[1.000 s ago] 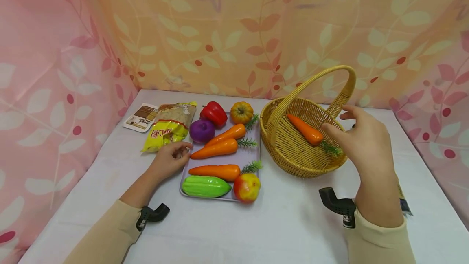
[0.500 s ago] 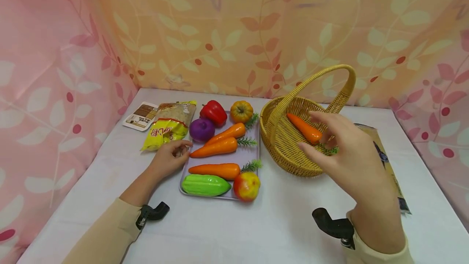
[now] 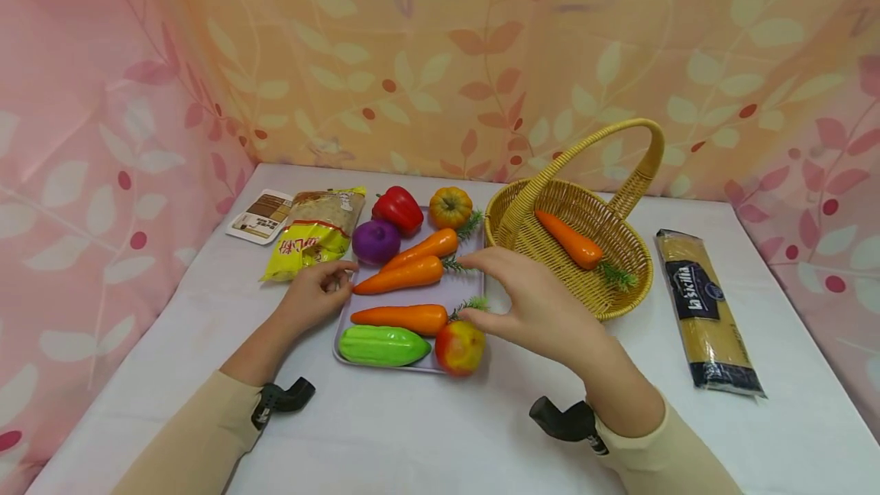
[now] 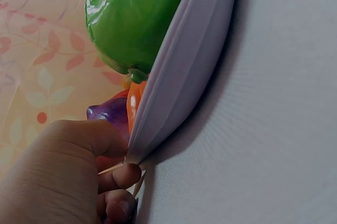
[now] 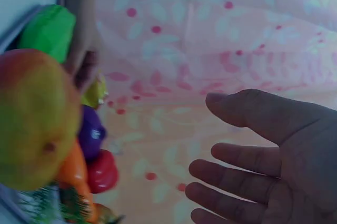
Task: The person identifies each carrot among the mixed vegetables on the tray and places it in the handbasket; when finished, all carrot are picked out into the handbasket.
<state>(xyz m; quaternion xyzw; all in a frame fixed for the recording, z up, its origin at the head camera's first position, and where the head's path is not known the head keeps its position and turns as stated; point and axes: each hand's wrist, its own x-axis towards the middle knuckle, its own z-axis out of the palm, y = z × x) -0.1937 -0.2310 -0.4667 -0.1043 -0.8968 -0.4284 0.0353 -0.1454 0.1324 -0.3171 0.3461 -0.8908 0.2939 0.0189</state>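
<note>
My left hand pinches the left rim of a lilac tray, thumb and fingers curled at its edge in the left wrist view. On the tray lie three orange carrots with green tops, a green ridged vegetable, a red-yellow mango-like fruit, a purple onion, a red bell pepper and a small pumpkin. Over the tray's right edge hovers my right hand, thumb and fingers apart, holding nothing, near the carrot tops. One more carrot lies in the wicker basket.
The basket's tall arched handle rises behind my right hand. A pasta packet lies at the right. Left of the tray are a yellow food bag and a white-brown packet. Patterned cloth walls enclose the white table.
My right hand has moved left from over the basket to the tray's right edge, uncovering the pasta packet. My left hand stays at the tray rim.
</note>
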